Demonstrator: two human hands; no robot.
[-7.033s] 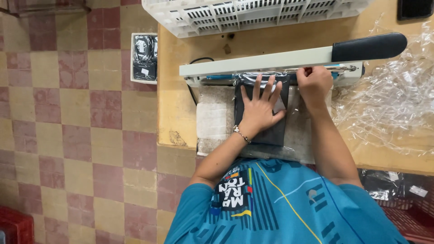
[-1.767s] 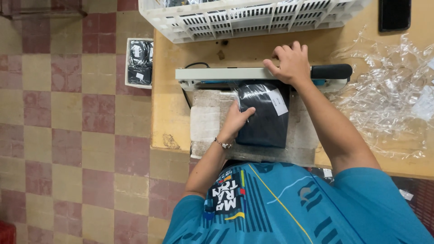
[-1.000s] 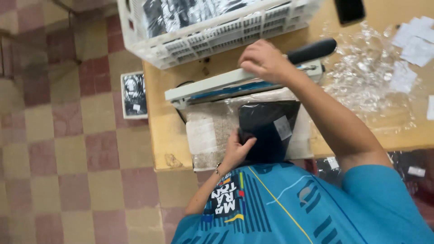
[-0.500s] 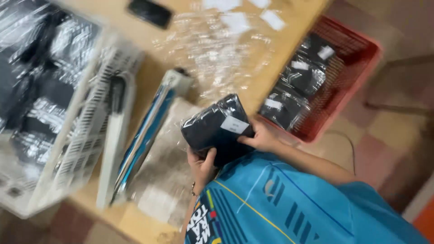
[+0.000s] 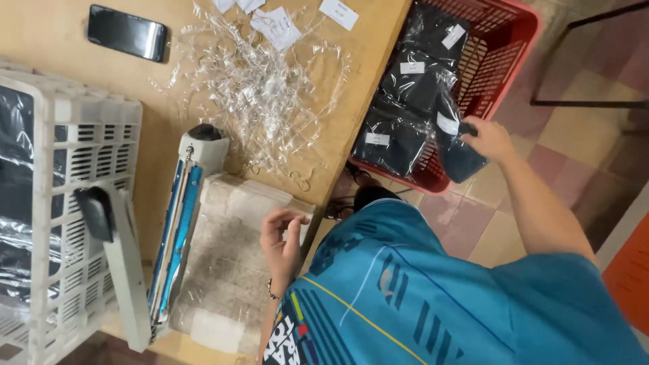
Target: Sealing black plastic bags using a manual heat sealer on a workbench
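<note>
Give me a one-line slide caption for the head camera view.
Right hand lowers a bagged black packet into a red basket; left hand rests by the open heat sealer.

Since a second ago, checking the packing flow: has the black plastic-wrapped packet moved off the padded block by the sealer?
Yes. The black plastic-wrapped packet has left the padded block; the right hand holds it at the red basket.

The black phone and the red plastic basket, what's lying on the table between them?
In the head view, crumpled clear plastic wrap and small white paper labels lie there.
</note>
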